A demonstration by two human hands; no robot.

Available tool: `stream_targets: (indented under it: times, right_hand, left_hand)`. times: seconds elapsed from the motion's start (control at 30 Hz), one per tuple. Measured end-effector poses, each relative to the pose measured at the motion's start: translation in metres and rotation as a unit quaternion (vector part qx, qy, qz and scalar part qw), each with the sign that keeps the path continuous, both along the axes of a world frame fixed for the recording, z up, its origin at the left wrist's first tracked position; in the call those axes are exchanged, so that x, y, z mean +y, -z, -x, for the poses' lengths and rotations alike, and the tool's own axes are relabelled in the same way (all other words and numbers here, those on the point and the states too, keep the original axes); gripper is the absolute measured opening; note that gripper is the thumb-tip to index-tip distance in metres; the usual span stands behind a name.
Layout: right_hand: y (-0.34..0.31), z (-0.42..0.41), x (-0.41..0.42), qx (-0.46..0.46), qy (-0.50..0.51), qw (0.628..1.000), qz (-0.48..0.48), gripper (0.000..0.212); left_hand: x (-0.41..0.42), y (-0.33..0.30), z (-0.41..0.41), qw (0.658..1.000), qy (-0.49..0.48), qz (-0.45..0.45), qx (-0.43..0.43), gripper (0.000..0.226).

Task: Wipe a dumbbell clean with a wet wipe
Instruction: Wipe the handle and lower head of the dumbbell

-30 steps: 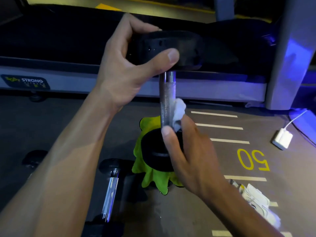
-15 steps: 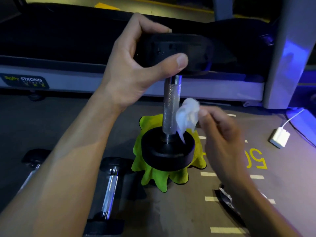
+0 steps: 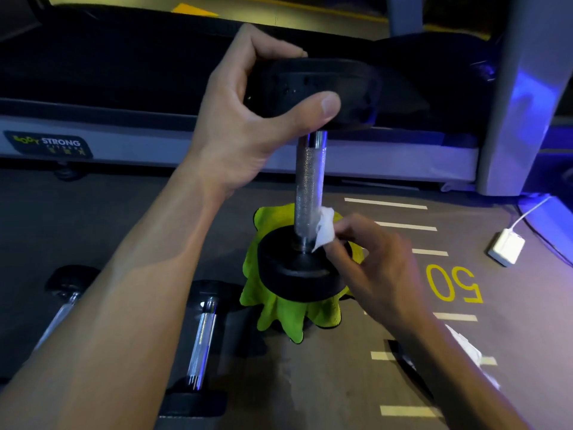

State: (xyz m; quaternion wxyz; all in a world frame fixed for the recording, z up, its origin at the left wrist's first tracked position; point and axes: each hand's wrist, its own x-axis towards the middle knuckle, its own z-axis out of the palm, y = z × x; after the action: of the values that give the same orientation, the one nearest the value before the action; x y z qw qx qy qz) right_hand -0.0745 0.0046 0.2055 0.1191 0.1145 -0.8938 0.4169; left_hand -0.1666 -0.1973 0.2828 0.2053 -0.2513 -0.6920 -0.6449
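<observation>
A black dumbbell with a knurled steel handle [image 3: 307, 187] stands upright, its lower head on a green cloth [image 3: 288, 318] on the floor. My left hand [image 3: 245, 119] grips the upper head from the left, thumb across its front. My right hand [image 3: 372, 268] pinches a crumpled white wet wipe [image 3: 325, 229] and holds it against the bottom of the handle, just above the lower head.
Two more dumbbells [image 3: 201, 342] [image 3: 63, 302] lie on the floor at the lower left. A treadmill deck [image 3: 124, 119] runs across behind. A white charger with cable [image 3: 507, 247] lies at right. A wipe packet [image 3: 465, 346] shows behind my right forearm.
My right hand pulled the wipe away from the handle, then brought it back down against the handle's lower end. The left hand kept its grip on the upper head.
</observation>
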Motion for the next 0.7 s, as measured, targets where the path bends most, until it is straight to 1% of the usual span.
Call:
stream_targets:
  times: [0.1, 0.17, 0.27, 0.33, 0.4, 0.43, 0.5, 0.57, 0.63, 0.7]
  right_hand:
    - [-0.009, -0.015, -0.008, 0.073, 0.016, 0.991, -0.109, 0.016]
    - [-0.015, -0.026, -0.018, 0.097, -0.001, 0.984, -0.150, 0.013]
    - [-0.019, -0.032, -0.036, 0.110, 0.003, 0.972, -0.206, 0.016]
    - [-0.021, -0.030, -0.051, 0.107, 0.007, 0.964, -0.241, 0.011]
    - [-0.017, -0.026, -0.067, 0.102, -0.019, 0.951, -0.290, 0.018]
    - [-0.015, -0.024, -0.074, 0.104, -0.028, 0.949, -0.297, 0.019]
    - [-0.013, -0.021, -0.078, 0.110, -0.023, 0.957, -0.267, 0.013]
    - [-0.010, -0.021, -0.067, 0.123, -0.025, 0.966, -0.225, 0.012]
    - [-0.012, -0.024, -0.049, 0.104, -0.034, 0.981, -0.162, 0.019]
    - [-0.015, -0.027, -0.031, 0.079, -0.020, 0.992, -0.095, 0.024]
  left_hand:
    - [0.001, -0.001, -0.001, 1.000, -0.004, 0.000, -0.002, 0.048]
    - [0.002, -0.001, -0.002, 1.000, -0.006, 0.001, -0.003, 0.049]
    - [0.003, 0.000, -0.001, 1.000, -0.009, 0.010, -0.003, 0.050]
    - [0.004, 0.000, -0.001, 1.000, -0.011, 0.014, -0.002, 0.050]
    - [0.004, 0.000, -0.001, 1.000, -0.011, 0.016, 0.002, 0.050]
    - [0.004, 0.000, -0.001, 1.000, -0.011, 0.017, 0.004, 0.050]
    - [0.005, -0.002, -0.001, 1.000, -0.007, 0.024, 0.004, 0.051]
    - [0.006, -0.002, -0.001, 1.000, -0.008, 0.028, 0.000, 0.053]
    - [0.006, -0.002, -0.001, 1.000, -0.013, 0.025, -0.002, 0.055]
    - [0.006, -0.002, -0.001, 1.000, -0.013, 0.023, -0.003, 0.055]
